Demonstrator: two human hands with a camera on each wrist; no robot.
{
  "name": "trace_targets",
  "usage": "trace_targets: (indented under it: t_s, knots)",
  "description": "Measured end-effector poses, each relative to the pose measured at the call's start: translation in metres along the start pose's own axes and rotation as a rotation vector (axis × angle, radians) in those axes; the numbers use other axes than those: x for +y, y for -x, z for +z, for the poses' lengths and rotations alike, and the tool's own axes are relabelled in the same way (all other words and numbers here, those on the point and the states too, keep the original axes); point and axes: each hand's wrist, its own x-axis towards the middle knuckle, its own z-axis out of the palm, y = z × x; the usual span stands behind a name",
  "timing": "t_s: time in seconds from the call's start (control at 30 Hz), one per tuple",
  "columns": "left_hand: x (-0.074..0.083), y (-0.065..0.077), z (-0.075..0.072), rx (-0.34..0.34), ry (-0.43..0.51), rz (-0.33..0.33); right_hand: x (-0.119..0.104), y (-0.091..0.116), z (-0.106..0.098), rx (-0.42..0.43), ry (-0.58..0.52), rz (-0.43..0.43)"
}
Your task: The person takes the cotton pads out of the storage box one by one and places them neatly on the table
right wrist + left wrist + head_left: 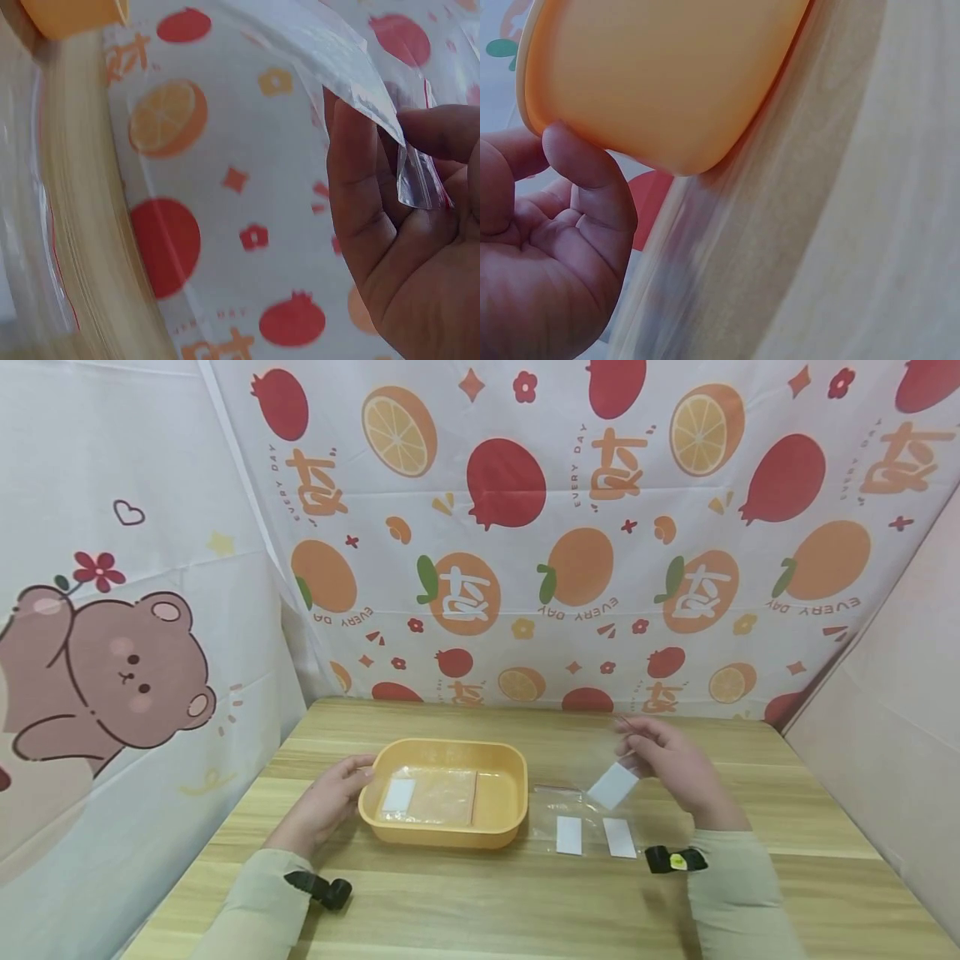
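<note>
A yellow plastic basin [450,838] stands on the table, holding a clear zip-lock bag [442,797] with a white rectangle at one end. At the basin's left end, my left hand [333,802] holds the rim between thumb and fingers; in the left wrist view its thumb [589,169] meets the edge. Right of the basin and raised over the table, my right hand [667,764] pinches another zip-lock bag [337,56], whose white piece [613,786] hangs toward the basin. Below lie more clear bags with white rectangles [568,835] in them.
The wood-grain table [480,902] meets a fruit-print cloth [510,635] at its back edge. A bear-print cloth [135,677] hangs at the left, and a pale cloth [892,652] closes off the right side. Each wrist carries a black strap with a small device.
</note>
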Motion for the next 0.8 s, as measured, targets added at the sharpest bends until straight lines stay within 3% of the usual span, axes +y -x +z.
trace_targets:
  t_s: [0.17, 0.37, 0.6, 0.8]
  knots:
    - [0.000, 0.001, 0.000, -0.005, 0.000, -0.001, 0.010, 0.009, -0.027, 0.007, 0.027, 0.003]
    - [-0.001, 0.002, 0.001, -0.002, -0.003, -0.002, 0.025, 0.018, -0.053, -0.061, 0.116, 0.038]
    - [-0.001, 0.003, 0.002, -0.003, -0.002, -0.007, 0.040, 0.025, -0.068, -0.189, 0.232, 0.103]
    - [-0.001, 0.003, 0.001, -0.005, -0.006, 0.002, 0.053, 0.027, -0.072, -0.336, 0.207, 0.169]
